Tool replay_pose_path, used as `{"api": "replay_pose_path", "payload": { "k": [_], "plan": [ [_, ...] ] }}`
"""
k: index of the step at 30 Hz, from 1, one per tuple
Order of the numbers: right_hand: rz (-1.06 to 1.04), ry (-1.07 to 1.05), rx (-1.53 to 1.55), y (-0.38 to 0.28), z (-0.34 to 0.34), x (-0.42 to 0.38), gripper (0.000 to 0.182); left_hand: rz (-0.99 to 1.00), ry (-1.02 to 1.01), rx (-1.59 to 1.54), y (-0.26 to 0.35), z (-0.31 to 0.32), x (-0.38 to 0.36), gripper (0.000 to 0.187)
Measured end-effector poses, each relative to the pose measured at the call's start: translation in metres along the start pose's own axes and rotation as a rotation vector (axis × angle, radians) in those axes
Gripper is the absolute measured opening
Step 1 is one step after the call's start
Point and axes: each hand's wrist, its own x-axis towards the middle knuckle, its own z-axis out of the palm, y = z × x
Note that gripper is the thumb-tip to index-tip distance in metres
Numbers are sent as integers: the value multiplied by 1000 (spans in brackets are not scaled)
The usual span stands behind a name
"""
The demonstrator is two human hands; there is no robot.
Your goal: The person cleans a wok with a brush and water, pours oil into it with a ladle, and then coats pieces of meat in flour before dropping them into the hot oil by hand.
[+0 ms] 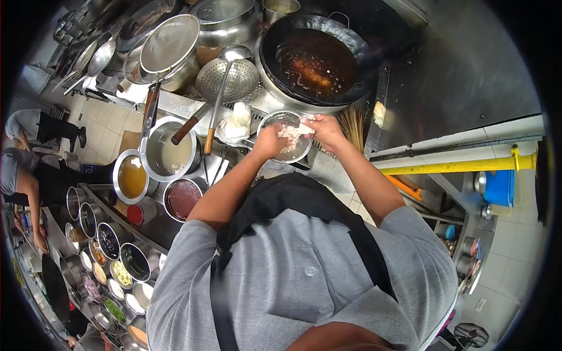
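Note:
Both hands work over a metal bowl (270, 121) at the counter's edge, just below the wok. My right hand (325, 131) pinches a pale, flour-coated piece of food (305, 126) above the bowl's right side. On the bowl's left side, the fingers of my left hand (271, 142) close on pinkish-white coated food (289, 136); its exact kind is not clear. White coating sticks to the fingertips. The large black wok (345, 44) holds dark oil, with orange-brown food (313, 74) bubbling in it.
Left of the bowl lie a white cloth (237, 120), a perforated skimmer (227, 82) and a ladle (235, 52). Pots of pale liquid (170, 149) and yellow liquid (133, 176) stand nearby. A bamboo brush (351, 126) is at right. Co-workers (23, 175) stand far left beside several ingredient containers.

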Motion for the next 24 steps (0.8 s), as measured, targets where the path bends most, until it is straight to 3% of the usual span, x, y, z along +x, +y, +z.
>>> {"api": "replay_pose_path", "payload": {
  "k": [5,8,9,12,16,18,19,20,22,24],
  "plan": [
    [93,-184,295,0,-2,9,23,64,-38,-350,4,1,2,40],
    [55,-281,288,-7,6,6,24,85,-36,-312,-3,6,10,34],
    [55,-289,286,-11,6,6,24,143,67,-144,3,2,8,28],
    [-14,-274,372,-16,2,6,24,142,67,-283,11,-10,6,25],
    [3,-180,265,-15,5,6,26,35,-12,-455,23,-15,8,22],
    [-178,-210,-338,-14,11,1,21,124,67,-134,29,-16,10,21],
    [-166,-215,-463,-19,14,-5,21,126,66,-131,31,-17,11,21],
    [-168,-212,-460,-15,13,-2,21,182,80,-46,33,-18,13,22],
    [-496,-108,-541,-11,10,3,21,243,91,38,37,-20,14,23],
    [-460,-54,-429,-25,0,2,18,107,-6,129,36,-26,12,25]
  ]
}}
